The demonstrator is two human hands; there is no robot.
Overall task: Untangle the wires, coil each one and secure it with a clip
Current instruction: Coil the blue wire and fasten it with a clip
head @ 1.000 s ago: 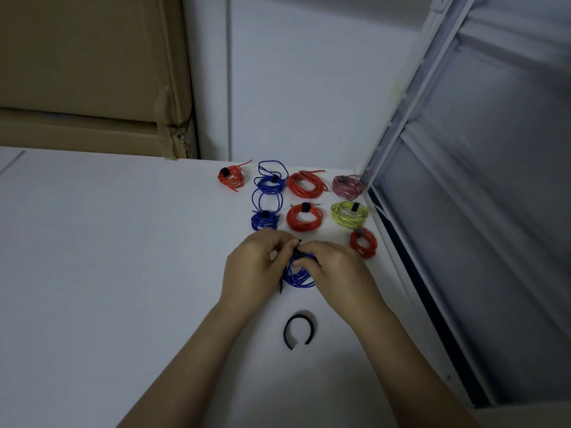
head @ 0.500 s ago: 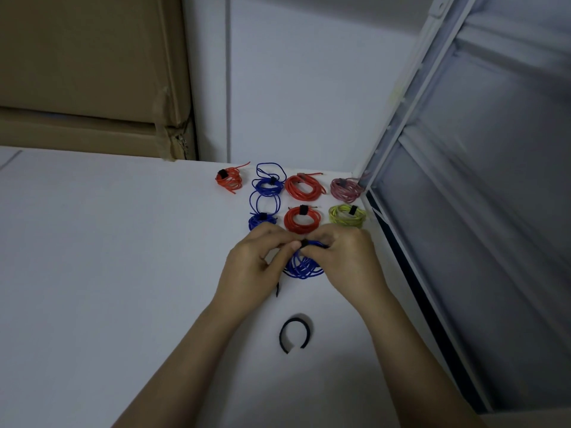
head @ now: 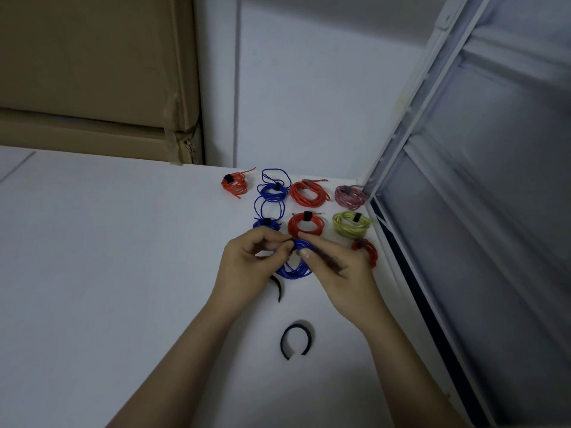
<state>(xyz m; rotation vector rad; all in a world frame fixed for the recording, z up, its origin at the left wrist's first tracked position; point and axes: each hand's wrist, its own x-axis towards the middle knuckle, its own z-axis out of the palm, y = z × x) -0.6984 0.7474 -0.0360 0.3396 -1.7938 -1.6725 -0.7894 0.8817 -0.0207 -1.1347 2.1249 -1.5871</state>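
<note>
White worktop (head: 108, 257) is sitting in a corner, with cardboard boxes (head: 92, 72) behind it and a window frame (head: 411, 168) on the right. Near the right edge, both hands are holding a blue wire coil (head: 295, 267). The left hand (head: 250, 267) is pinching a black strap (head: 278, 287) at the top of the coil, and the right hand (head: 336, 267) is pinching the coil too. Finished coils, red, blue, pink and yellow, are lying in rows just behind. A spare curved strap (head: 295, 341) is lying nearer the person.

Hands (head: 296, 257) hide blue coil's (head: 293, 270) top; forearms cut off below.
</note>
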